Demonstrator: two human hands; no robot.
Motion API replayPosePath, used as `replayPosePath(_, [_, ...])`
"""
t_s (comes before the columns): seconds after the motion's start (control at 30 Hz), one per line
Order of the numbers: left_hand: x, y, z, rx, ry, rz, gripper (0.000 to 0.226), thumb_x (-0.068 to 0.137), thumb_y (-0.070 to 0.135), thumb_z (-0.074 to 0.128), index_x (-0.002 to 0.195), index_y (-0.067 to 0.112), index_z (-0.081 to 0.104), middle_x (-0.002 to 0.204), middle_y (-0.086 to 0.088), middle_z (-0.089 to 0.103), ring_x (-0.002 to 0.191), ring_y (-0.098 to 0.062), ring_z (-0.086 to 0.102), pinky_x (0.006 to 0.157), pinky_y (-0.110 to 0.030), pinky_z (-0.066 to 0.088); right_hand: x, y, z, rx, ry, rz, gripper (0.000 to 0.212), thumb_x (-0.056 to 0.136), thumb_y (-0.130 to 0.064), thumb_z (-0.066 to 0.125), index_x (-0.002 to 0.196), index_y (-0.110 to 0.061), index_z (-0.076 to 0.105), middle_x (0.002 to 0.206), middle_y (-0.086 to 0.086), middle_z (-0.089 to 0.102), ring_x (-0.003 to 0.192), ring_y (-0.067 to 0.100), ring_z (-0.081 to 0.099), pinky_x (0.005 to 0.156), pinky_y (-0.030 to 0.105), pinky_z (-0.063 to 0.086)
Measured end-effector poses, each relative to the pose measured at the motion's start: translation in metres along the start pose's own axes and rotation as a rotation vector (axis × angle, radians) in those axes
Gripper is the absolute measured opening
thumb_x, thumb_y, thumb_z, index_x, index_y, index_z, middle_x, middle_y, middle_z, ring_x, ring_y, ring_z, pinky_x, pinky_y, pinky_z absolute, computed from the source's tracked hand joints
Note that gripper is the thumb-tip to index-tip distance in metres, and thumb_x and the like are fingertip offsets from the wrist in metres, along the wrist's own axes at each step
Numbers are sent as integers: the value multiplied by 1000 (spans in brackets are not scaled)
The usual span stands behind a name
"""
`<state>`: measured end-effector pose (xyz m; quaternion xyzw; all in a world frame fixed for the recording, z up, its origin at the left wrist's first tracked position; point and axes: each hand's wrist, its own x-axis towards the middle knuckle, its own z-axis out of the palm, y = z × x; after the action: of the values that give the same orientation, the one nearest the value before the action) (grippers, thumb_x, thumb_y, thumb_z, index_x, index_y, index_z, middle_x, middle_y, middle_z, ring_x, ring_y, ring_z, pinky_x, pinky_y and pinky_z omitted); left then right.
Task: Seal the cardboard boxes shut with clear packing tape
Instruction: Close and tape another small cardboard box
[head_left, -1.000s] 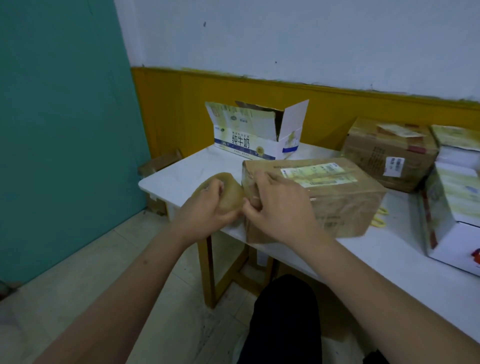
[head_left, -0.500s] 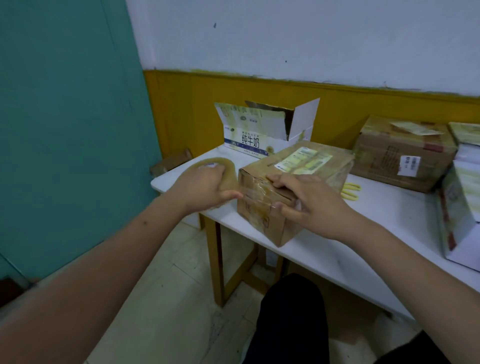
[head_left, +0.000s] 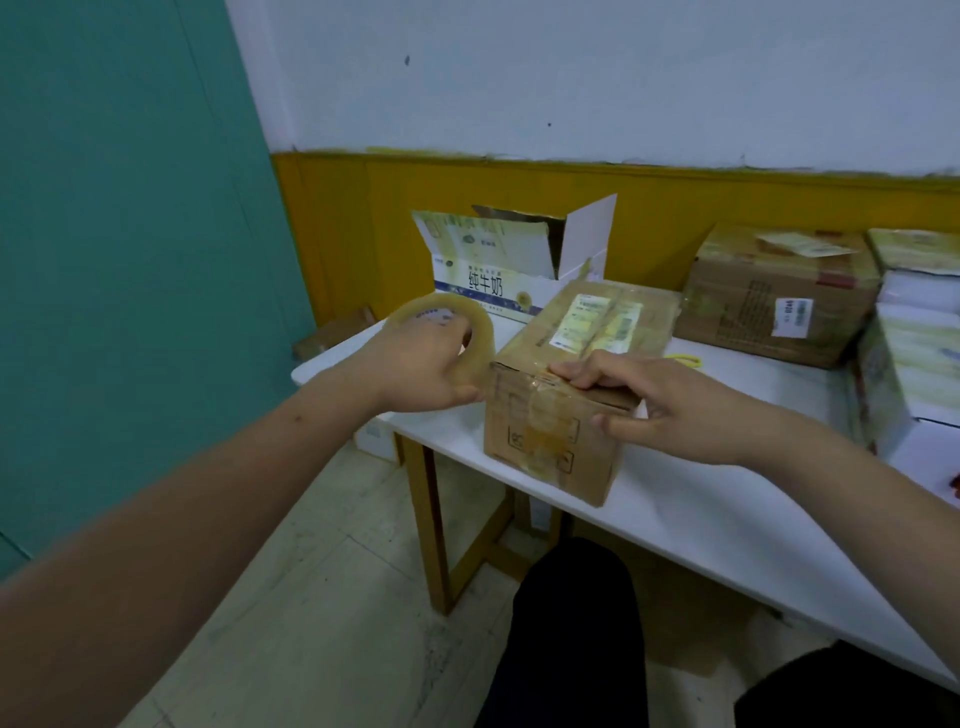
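Note:
A brown cardboard box (head_left: 576, 364) with a pale shipping label on top stands near the left end of the white table (head_left: 701, 525), its short end face toward me. Clear tape runs over that end face. My left hand (head_left: 421, 364) grips the roll of clear packing tape (head_left: 470, 325), fingers through its core, right beside the box's left top corner. My right hand (head_left: 670, 410) holds the box's near top edge, fingers pressing on the tape at the rim, thumb against the right side.
An open white milk carton box (head_left: 519, 265) stands behind. A taped brown box (head_left: 774, 296) and white boxes (head_left: 914, 358) crowd the right. Yellow scissor handles (head_left: 685, 359) peek out beside the box. Table's left edge and corner lie near my left hand.
The box has been turned so its short end faces me. My left hand and the tape roll rose to the box's top corner; my right hand shifted onto the near top edge.

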<state>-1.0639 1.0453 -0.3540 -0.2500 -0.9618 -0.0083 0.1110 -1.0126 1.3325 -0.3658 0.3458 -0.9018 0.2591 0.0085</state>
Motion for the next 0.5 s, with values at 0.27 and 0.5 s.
replayPosePath(0.27, [9,69,9,-63,-54,100,64,90,64,59,132,17,45,94,6,62,82,-14,54,56,-23,33,-37,-13,-41,-209,-81,233,59,93,-39,63,143,-37,31,132,-16,53,119,7,51,91,24,43])
replayPosePath(0.5, [13,88,24,-271,-117,114,69,86,56,69,134,16,40,114,1,61,92,-12,56,62,-22,42,-20,-17,26,-816,451,344,59,80,-72,54,112,-21,54,110,3,52,101,26,48,64,32,31])
